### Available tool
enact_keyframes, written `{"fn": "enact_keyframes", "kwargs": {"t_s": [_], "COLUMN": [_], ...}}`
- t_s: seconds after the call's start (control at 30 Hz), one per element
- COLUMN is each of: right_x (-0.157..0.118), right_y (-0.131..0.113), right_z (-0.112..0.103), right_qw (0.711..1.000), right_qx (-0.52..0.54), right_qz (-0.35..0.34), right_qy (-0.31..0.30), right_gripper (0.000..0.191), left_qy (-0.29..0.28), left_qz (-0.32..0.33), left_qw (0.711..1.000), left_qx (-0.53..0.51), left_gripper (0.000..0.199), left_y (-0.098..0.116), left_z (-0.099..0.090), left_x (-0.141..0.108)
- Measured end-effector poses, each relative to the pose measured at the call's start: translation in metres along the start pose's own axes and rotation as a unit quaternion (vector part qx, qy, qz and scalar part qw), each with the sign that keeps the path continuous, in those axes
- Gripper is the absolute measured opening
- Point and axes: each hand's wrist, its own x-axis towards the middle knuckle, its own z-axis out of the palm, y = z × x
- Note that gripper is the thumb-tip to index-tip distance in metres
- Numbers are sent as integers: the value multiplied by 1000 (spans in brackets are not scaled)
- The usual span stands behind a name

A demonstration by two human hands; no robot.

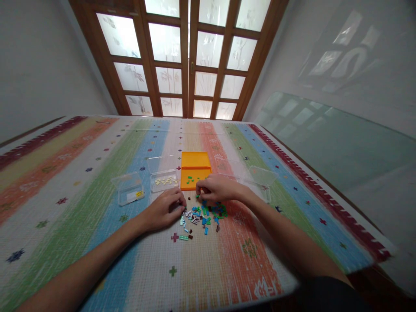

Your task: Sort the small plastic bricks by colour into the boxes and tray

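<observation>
A loose pile of small toy building bricks [206, 222], blue, green, lilac and dark brown, lies on the striped cloth. At its left edge rests my left hand [165, 209], fingers loosely curled with a gap to the thumb; I see nothing held. My right hand [216, 188] is over the back of the pile, at the front right corner of an orange box [182, 185] with its lid raised. Its fingertips are pinched downward; whatever they hold is too small to make out. Several green bricks [190, 177] lie inside the orange box.
Left of the orange box stands an open clear box [156, 189] of cream-coloured bricks. Farther left, another clear box [121, 200] has yellow pieces. A clear box [267, 196] sits beyond my right wrist. A glass-paned wooden door [188, 65] is behind the table.
</observation>
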Motion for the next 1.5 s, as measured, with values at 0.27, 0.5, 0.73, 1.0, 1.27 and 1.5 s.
{"fn": "enact_keyframes", "kwargs": {"t_s": [0.27, 0.5, 0.73, 1.0, 1.27, 1.5], "right_x": [-4, -2, 3, 17, 21, 21], "right_y": [10, 8, 24, 29, 31, 33], "right_z": [-7, -2, 2, 24, 28, 29], "right_qw": [999, 999, 983, 959, 954, 955], "right_qx": [27, 19, -22, -59, -50, -45], "right_qz": [6, -4, 125, 213, 233, 232], "right_qy": [-36, -51, 136, 179, 180, 181], "right_gripper": [19, 18, 25, 31, 33, 33], "left_qy": [-3, 54, 50, -3, -28, -34], "left_qz": [-45, -48, -17, -33, -56, -57], "left_qw": [997, 997, 992, 985, 980, 984], "left_qx": [-58, -21, 114, 167, 190, 167], "left_gripper": [16, 15, 10, 10, 12, 12], "left_y": [-6, -4, -14, -29, -35, -34], "left_z": [-3, -7, -11, 6, 6, 1], "left_x": [-1, 9, 48, 81, 81, 85]}}
